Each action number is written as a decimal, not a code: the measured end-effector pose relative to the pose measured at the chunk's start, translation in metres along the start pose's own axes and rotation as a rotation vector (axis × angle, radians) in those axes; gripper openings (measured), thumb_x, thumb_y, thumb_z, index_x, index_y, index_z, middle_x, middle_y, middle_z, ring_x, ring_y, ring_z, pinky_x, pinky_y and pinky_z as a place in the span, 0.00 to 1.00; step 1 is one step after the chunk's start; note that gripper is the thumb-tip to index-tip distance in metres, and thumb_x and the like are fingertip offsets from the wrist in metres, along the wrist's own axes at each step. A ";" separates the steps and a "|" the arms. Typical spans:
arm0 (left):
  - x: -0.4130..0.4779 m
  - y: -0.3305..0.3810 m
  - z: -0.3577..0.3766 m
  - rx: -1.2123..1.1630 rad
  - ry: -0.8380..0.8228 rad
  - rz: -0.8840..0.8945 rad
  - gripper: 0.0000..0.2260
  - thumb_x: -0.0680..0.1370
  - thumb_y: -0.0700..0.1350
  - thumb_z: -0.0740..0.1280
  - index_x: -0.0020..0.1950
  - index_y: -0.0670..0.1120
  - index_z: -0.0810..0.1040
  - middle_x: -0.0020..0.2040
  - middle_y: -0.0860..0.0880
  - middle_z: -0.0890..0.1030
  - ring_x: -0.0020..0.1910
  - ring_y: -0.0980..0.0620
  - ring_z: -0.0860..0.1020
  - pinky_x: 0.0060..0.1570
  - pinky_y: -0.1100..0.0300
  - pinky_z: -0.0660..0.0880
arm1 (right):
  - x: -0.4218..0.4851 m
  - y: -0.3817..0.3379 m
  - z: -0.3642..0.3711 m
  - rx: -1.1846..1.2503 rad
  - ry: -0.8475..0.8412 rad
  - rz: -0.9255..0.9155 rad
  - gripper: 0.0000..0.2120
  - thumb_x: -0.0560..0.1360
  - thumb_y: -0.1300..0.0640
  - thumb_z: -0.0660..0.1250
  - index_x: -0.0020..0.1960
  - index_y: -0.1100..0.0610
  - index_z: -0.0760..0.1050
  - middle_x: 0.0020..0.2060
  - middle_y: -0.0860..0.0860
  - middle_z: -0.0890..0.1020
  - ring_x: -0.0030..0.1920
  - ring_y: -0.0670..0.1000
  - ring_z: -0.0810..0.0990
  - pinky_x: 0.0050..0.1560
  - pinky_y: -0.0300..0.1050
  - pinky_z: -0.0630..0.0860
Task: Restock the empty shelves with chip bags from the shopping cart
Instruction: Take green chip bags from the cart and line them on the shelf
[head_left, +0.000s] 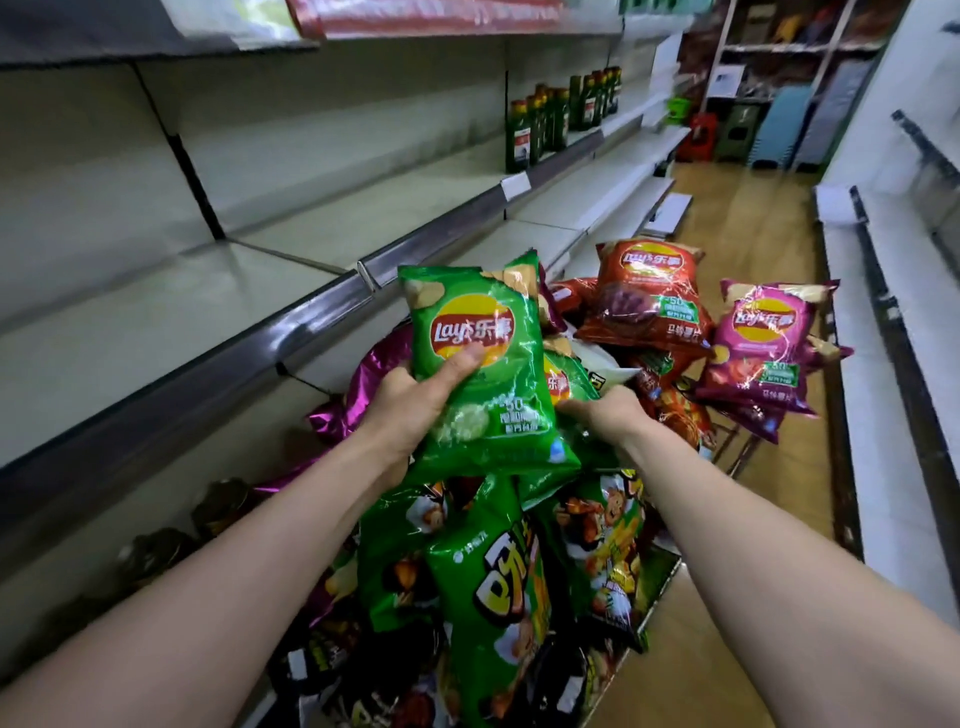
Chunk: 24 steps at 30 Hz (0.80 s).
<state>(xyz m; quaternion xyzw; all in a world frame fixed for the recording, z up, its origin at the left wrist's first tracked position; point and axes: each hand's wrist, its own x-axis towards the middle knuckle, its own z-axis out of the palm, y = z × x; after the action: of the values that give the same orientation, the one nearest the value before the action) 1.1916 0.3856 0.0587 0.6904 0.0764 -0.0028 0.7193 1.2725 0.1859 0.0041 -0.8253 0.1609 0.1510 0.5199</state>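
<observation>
Slippage risk. Left hand (415, 410) grips green Lay's bag (483, 384) at frame centre. Right hand (605, 415) digs into heaped bags (488, 571) (grip hidden, cannot tell). Lifting could tip loose neighbours off the pile before reaching empty shelf (156, 312), centre left.

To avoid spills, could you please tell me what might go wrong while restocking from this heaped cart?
The pink bag perches at the right edge of the heap; jostling could tip it to the floor. The left hand holds the green Lay's bag by one side, so it could slip.
</observation>
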 end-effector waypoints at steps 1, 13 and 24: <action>0.000 0.003 0.002 -0.028 0.006 -0.010 0.20 0.64 0.56 0.73 0.49 0.46 0.81 0.43 0.48 0.86 0.42 0.49 0.85 0.47 0.55 0.80 | -0.008 -0.003 -0.005 0.048 -0.019 0.004 0.23 0.70 0.53 0.77 0.56 0.67 0.75 0.46 0.61 0.83 0.42 0.60 0.83 0.45 0.55 0.82; 0.004 0.073 0.064 -0.237 -0.321 -0.110 0.11 0.77 0.51 0.66 0.48 0.44 0.81 0.39 0.45 0.86 0.34 0.49 0.84 0.37 0.54 0.82 | -0.105 -0.053 -0.092 0.294 0.064 -0.250 0.05 0.76 0.56 0.68 0.46 0.57 0.78 0.37 0.53 0.82 0.31 0.49 0.80 0.25 0.38 0.74; -0.007 0.109 0.143 -0.326 -0.714 -0.113 0.15 0.76 0.54 0.64 0.50 0.43 0.82 0.44 0.43 0.85 0.38 0.46 0.84 0.42 0.51 0.82 | -0.176 -0.045 -0.151 0.590 0.240 -0.215 0.32 0.66 0.43 0.77 0.59 0.65 0.74 0.52 0.62 0.83 0.51 0.62 0.83 0.53 0.64 0.79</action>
<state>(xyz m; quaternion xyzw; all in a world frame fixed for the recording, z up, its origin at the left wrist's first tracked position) 1.2120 0.2481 0.1731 0.5174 -0.1413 -0.2702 0.7996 1.1448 0.0861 0.1769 -0.6633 0.1697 -0.0561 0.7267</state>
